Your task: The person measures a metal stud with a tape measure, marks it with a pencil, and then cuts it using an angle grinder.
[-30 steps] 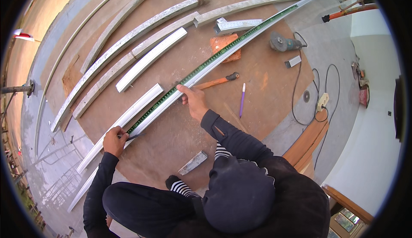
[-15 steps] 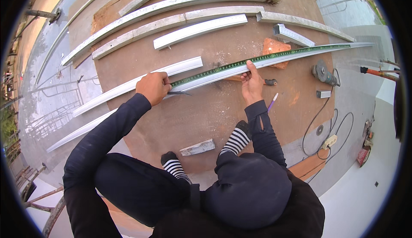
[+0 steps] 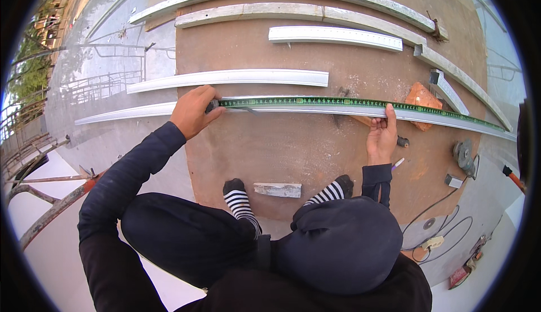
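Note:
My left hand (image 3: 193,111) is closed around the dark case of a tape measure (image 3: 212,106), most of it hidden by the fingers; a short dark strap trails from it. The green tape blade (image 3: 318,101) runs out to the right along a long white metal profile (image 3: 304,110). Further along, my right hand (image 3: 382,137) grips that profile, with the thumb up at the blade and the fingers curled below. Beyond the profile lies a shorter white metal strip (image 3: 236,78). A hammer (image 3: 401,142) lies partly under the profile, just right of my right hand.
An orange brick (image 3: 421,105) sits beneath the profile. An angle grinder (image 3: 464,157) with its cable, a short metal offcut (image 3: 453,181) and a power strip (image 3: 434,243) lie to the right. Long whitish bars (image 3: 282,12) cross the far side. A wood piece (image 3: 277,190) lies between my feet.
The view has turned, so the profile now runs nearly level across it. My left hand has shifted at the tape case, which shows more. My right hand stays at the profile.

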Demonstrator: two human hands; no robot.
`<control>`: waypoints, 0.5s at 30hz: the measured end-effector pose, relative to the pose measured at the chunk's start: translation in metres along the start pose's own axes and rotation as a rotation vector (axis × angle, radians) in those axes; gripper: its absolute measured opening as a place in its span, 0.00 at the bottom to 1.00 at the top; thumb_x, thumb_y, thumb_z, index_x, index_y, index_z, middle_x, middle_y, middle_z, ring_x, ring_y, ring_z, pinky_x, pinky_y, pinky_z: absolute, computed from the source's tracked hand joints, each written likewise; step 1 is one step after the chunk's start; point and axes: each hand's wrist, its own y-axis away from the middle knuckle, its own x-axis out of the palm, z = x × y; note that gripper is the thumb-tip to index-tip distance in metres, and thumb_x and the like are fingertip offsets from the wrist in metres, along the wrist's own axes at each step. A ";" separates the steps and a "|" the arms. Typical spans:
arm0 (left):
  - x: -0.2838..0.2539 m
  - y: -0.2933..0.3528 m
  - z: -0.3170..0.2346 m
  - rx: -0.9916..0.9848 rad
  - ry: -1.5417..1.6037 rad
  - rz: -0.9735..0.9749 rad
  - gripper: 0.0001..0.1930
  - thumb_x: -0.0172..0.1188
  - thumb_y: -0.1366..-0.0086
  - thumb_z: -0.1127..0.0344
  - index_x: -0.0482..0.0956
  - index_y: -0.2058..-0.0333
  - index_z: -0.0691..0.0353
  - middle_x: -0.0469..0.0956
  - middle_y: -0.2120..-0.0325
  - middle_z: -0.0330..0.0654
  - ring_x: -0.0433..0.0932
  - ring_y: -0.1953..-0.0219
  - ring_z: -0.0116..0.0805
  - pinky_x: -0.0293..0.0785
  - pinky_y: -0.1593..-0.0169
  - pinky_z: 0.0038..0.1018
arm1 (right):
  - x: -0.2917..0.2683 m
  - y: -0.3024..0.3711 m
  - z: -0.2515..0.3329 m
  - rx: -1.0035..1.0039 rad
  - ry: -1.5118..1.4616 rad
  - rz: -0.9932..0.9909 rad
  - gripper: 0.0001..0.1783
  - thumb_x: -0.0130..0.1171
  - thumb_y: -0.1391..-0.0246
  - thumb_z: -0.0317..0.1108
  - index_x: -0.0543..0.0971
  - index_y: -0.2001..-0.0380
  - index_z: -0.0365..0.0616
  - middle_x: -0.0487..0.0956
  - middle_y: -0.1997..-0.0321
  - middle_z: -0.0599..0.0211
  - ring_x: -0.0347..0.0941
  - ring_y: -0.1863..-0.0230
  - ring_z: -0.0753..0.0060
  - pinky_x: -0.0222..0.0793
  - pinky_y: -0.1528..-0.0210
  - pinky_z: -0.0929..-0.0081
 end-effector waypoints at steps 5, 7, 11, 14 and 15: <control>-0.010 0.040 0.043 -0.035 -0.188 0.012 0.13 0.67 0.43 0.65 0.74 0.64 0.62 0.75 0.69 0.44 0.75 0.65 0.47 0.72 0.62 0.37 | -0.001 -0.005 -0.003 -0.008 0.001 -0.037 0.14 0.67 0.46 0.39 0.76 0.61 0.46 0.75 0.67 0.77 0.69 0.67 0.86 0.68 0.67 0.87; -0.014 0.055 0.064 0.002 -0.275 -0.021 0.12 0.66 0.43 0.66 0.74 0.64 0.62 0.76 0.68 0.44 0.75 0.64 0.47 0.72 0.60 0.37 | 0.003 -0.004 -0.004 -0.005 -0.007 -0.041 0.14 0.67 0.46 0.38 0.77 0.61 0.45 0.75 0.68 0.76 0.70 0.68 0.86 0.68 0.67 0.87; -0.018 0.059 0.072 0.037 -0.367 -0.036 0.11 0.64 0.42 0.66 0.75 0.63 0.62 0.77 0.65 0.43 0.76 0.61 0.45 0.73 0.57 0.36 | 0.006 -0.005 -0.002 -0.006 -0.022 -0.039 0.13 0.66 0.45 0.38 0.78 0.62 0.43 0.75 0.70 0.75 0.70 0.70 0.85 0.70 0.67 0.87; -0.023 0.054 0.075 0.064 -0.459 -0.014 0.11 0.63 0.41 0.66 0.75 0.61 0.62 0.77 0.63 0.43 0.76 0.60 0.43 0.73 0.55 0.36 | 0.008 -0.007 -0.001 -0.015 0.000 -0.009 0.13 0.66 0.45 0.38 0.77 0.63 0.42 0.75 0.71 0.75 0.69 0.71 0.85 0.71 0.68 0.86; -0.026 0.051 0.076 0.074 -0.484 -0.004 0.12 0.63 0.40 0.66 0.76 0.59 0.62 0.77 0.63 0.43 0.76 0.59 0.42 0.73 0.55 0.36 | 0.009 -0.007 -0.002 -0.020 0.015 0.004 0.13 0.66 0.45 0.38 0.77 0.63 0.42 0.75 0.71 0.75 0.69 0.71 0.85 0.71 0.69 0.85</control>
